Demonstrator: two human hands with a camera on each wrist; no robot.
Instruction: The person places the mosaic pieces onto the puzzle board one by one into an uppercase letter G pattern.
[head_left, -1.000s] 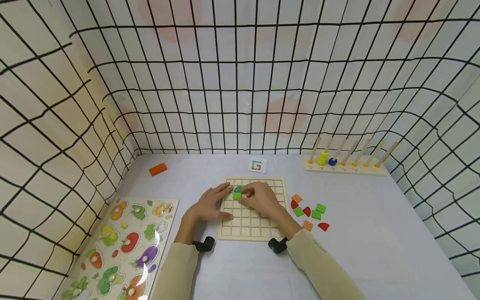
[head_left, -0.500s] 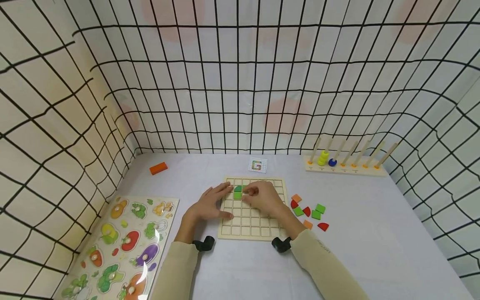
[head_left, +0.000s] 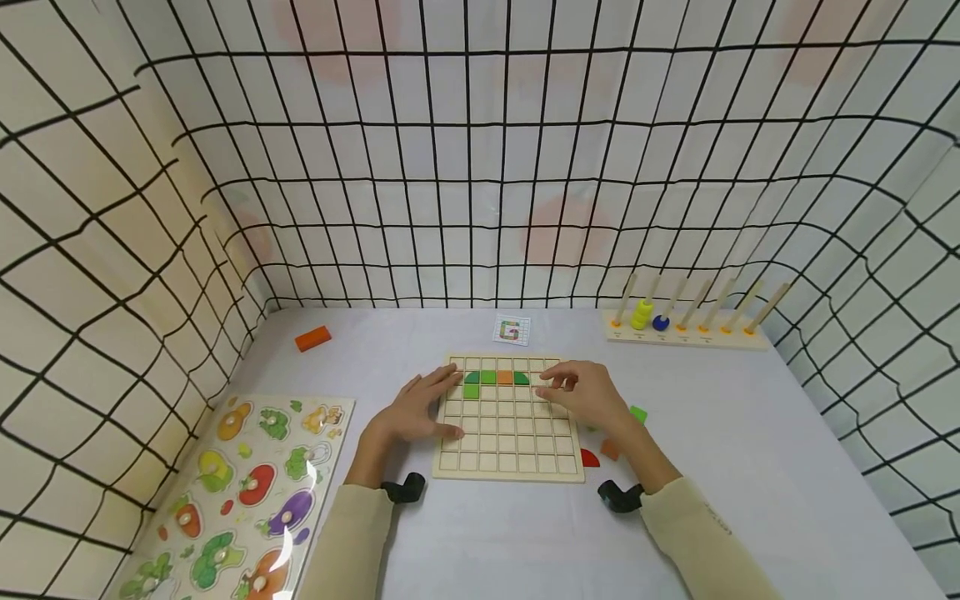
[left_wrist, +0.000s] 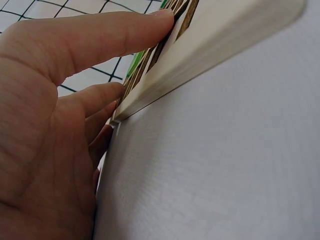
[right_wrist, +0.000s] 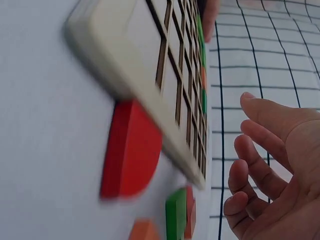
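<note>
"Where's the wooden grid board (head_left: 507, 423)?"

"On the white-covered worktop (head_left: 480, 542), straight in front of the person, between the two hands."

"What's the left hand (head_left: 416, 411) up to?"

"It's spread wide, thumb well apart from the fingers, their tips touching the board's left side. It grips nothing."

"And the right hand (head_left: 591, 392)?"

"Over the board's upper right side, fingers loosely bent, thumb apart from them. From the wrist I see nothing in it."

"Any pieces set in the grid?"

"Five. Along the second row from the far edge, left to right: a rounded dark green piece (head_left: 472, 378), a light green square (head_left: 488, 377), an orange square (head_left: 505, 377) and another rounded dark green one (head_left: 521, 378). A second light green square (head_left: 471, 391) sits just below the first piece."

"And the loose ones?"

"Off the board's right side, partly hidden by the right arm: a red rounded piece (head_left: 590, 458) close by the edge, an orange piece (head_left: 610, 449), and a green one (head_left: 638, 413) farther out."

"What else is around?"

"A small patterned card (head_left: 512, 330) beyond the board, a peg rack (head_left: 686, 335) at far right with yellow and blue beads, an orange-red block (head_left: 312, 338) at far left, and a vegetable puzzle (head_left: 270, 450) nearer on that side."
</note>
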